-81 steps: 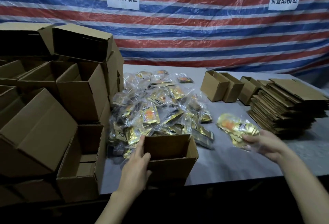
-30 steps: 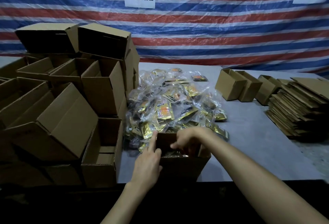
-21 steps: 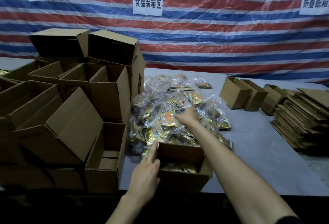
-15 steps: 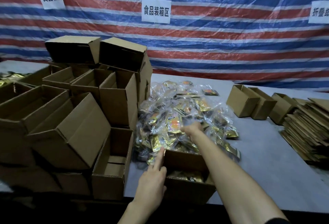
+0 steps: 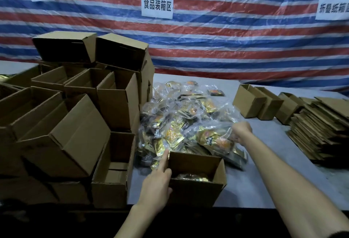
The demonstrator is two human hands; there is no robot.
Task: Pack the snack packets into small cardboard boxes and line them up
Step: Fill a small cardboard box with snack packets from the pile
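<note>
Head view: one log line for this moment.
phase: pick | left hand: holds open box wall | right hand: grips packet bag at pile | box: partly filled

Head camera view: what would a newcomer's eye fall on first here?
The glinting heap of gold snack packets mid-table, with the right hand gripping a bag from its near edge. Left of it, a tall jumble of open cardboard boxes; behind everything, a red, white and blue striped tarp.

My view: tarp in red, blue, white horizontal stripes. White signs, black characters. Plain brown cardboard on my box, same for box pile. Gold snack packets, orange patches, clear wrap. Grey table.
</note>
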